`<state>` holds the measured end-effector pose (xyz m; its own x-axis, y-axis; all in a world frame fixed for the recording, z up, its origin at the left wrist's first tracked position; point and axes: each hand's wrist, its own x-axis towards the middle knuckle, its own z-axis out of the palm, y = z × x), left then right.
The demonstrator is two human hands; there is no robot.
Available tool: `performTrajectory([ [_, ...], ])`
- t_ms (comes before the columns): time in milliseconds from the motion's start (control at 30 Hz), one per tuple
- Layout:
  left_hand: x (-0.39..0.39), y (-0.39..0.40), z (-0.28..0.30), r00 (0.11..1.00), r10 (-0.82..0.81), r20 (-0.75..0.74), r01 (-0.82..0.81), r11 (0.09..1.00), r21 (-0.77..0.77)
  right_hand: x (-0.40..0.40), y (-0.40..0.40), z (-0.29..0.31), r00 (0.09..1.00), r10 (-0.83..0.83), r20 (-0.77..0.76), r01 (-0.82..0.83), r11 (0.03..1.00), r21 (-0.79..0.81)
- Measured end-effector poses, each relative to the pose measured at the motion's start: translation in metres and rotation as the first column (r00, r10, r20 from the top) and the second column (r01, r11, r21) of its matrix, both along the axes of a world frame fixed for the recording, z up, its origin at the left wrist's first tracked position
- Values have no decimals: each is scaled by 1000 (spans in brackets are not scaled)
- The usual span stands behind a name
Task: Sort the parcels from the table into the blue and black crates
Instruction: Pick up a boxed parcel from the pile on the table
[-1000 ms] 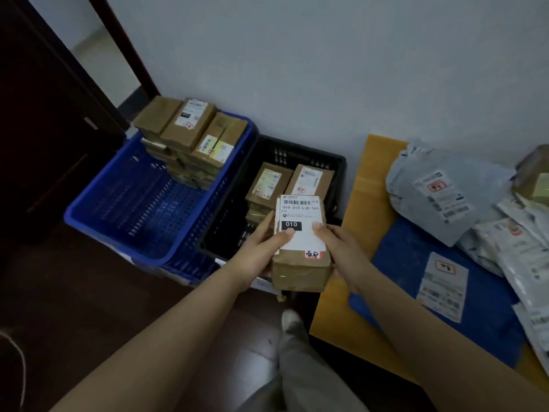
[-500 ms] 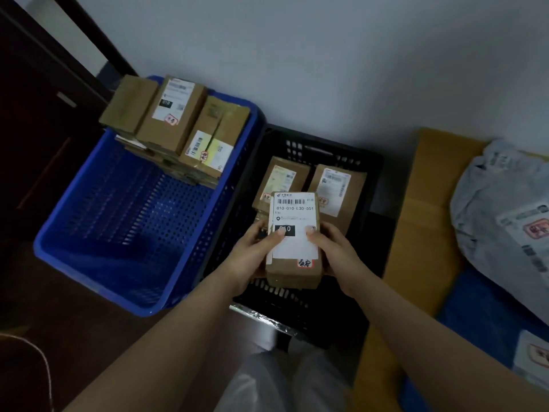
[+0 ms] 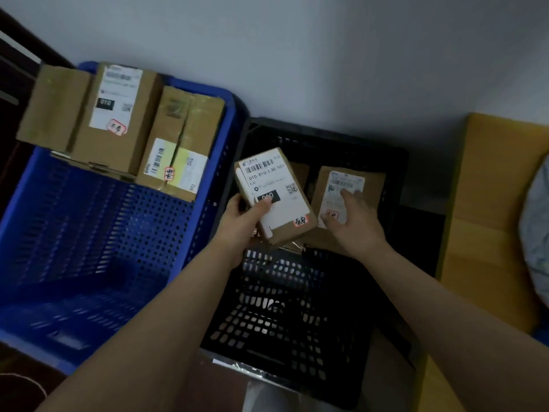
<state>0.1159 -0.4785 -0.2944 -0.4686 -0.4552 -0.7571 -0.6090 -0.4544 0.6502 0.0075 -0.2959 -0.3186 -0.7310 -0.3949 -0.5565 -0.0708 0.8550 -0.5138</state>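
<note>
My left hand (image 3: 242, 224) grips a brown cardboard parcel (image 3: 274, 193) with a white label marked 010, tilted over the black crate (image 3: 297, 316). My right hand (image 3: 355, 224) has let go; its relaxed fingers hover over or touch another labelled box (image 3: 361, 179) lying in the black crate. The blue crate (image 3: 98, 248) stands to the left, with several stacked cardboard boxes (image 3: 118, 126) at its far end.
The wooden table (image 3: 490, 233) stands to the right of the black crate, with a grey mailer bag (image 3: 537, 230) at the frame's edge. A white wall runs behind both crates. Dark floor and dark furniture lie to the left.
My right hand has released the labelled parcel and moved right onto the box in the black crate. My left hand alone holds the parcel, now tilted. The view has shifted closer over the crates.
</note>
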Motion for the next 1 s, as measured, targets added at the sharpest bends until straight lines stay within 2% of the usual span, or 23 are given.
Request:
performTrajectory([
  [33,-5,-2,-8,1000,13,-4,-13,1000,6,-5,2,-10,993,118,-31,-114,987,110],
  [100,-14,-3,-22,999,42,-9,-42,999,29,-12,5,-24,960,282,8,-275,932,237],
  [200,-24,-1,-40,995,97,-8,-96,991,88,-12,10,-41,923,373,91,-383,873,302],
  [367,-39,-1,-61,972,234,-23,-225,952,206,-10,11,-51,927,372,43,-365,873,322],
  [633,-71,14,-71,912,403,-71,-374,891,259,-13,12,-57,931,363,35,-356,883,306],
  [800,-68,2,-77,955,288,-75,-269,943,196,-14,14,-59,939,343,38,-339,898,282],
  [1000,-63,-23,-80,995,87,40,-88,995,49,-13,13,-60,942,334,26,-329,908,260],
])
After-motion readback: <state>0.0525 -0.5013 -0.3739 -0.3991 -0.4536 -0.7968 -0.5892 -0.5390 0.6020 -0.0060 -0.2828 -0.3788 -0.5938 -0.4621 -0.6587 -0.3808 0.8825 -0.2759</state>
